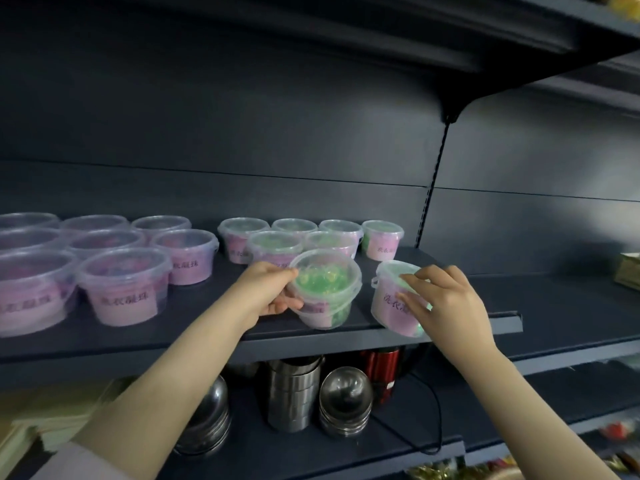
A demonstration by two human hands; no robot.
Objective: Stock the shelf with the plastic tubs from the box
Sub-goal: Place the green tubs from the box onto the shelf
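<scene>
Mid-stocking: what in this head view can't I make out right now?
- Box: outside the head view; remaining stock unknown.
- Right tub label: partly covered by the right hand, print blurred.
- Green-bead tub in the left hand: camera angle hides whether its base touches the shelf.
- Leftmost tub: cut off by the left frame edge.

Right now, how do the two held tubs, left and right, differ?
The left tub tips its lid toward the camera, showing green beads; the right tub shows its pink label instead. The left grip holds its tub by the side, while the right grip reaches across its tub's lid and front. Both are clear, lidded, pink-labelled tubs at the front of the shelf.
</scene>
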